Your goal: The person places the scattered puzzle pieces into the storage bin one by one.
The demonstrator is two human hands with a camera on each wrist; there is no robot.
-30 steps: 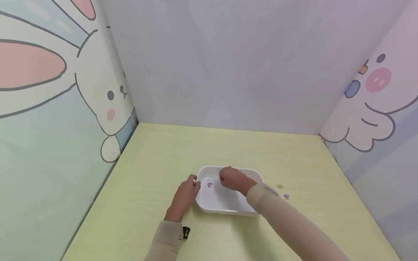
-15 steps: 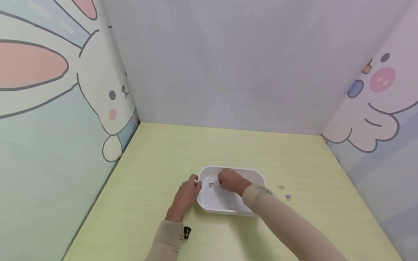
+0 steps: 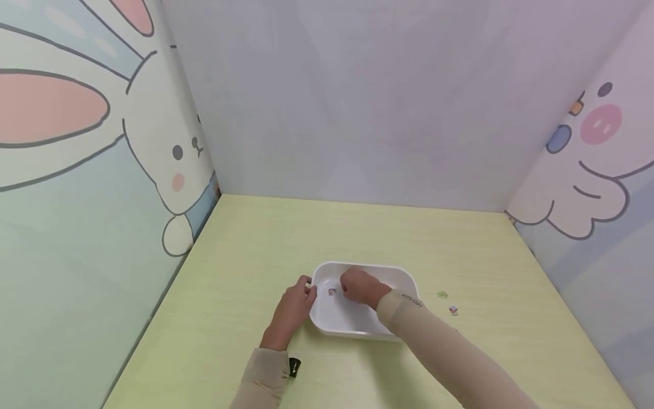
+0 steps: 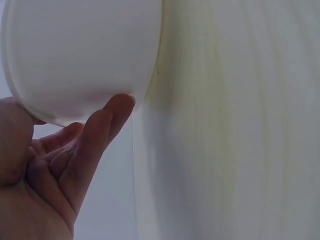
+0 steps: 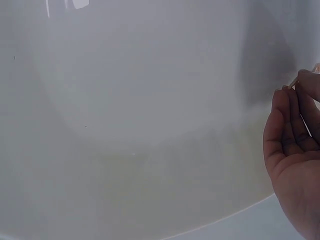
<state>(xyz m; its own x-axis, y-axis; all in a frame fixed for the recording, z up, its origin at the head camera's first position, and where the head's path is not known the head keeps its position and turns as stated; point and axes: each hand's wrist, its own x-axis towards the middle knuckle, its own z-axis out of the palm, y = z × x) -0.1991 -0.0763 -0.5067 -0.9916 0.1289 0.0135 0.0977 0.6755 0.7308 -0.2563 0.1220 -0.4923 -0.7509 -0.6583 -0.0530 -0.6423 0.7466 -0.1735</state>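
A white rectangular basin (image 3: 352, 318) with rounded corners sits on the table. My left hand (image 3: 293, 304) grips its left end, thumb at the rim. In the left wrist view the fingers (image 4: 95, 130) lie against the basin's outer wall. Reaching over the basin from the right, my right hand (image 3: 359, 286) is low inside it. The right wrist view shows that hand pinching a small, thin, flat piece (image 5: 293, 83) between thumb and fingertips; most of it is hidden. A small coloured cutout piece (image 3: 331, 292) lies on the basin floor, left of my right hand.
Right of the basin, a small green piece (image 3: 442, 295) and a small purplish piece (image 3: 453, 311) lie on the pale yellow table (image 3: 265, 238). A small black object (image 3: 294, 367) shows beside my left sleeve. Cartoon-printed panels stand left and right, with a plain wall behind.
My right hand has shifted slightly left and lower within the basin, its fingers still pinched. The left hand keeps its grip on the basin's end. The view has drifted a little.
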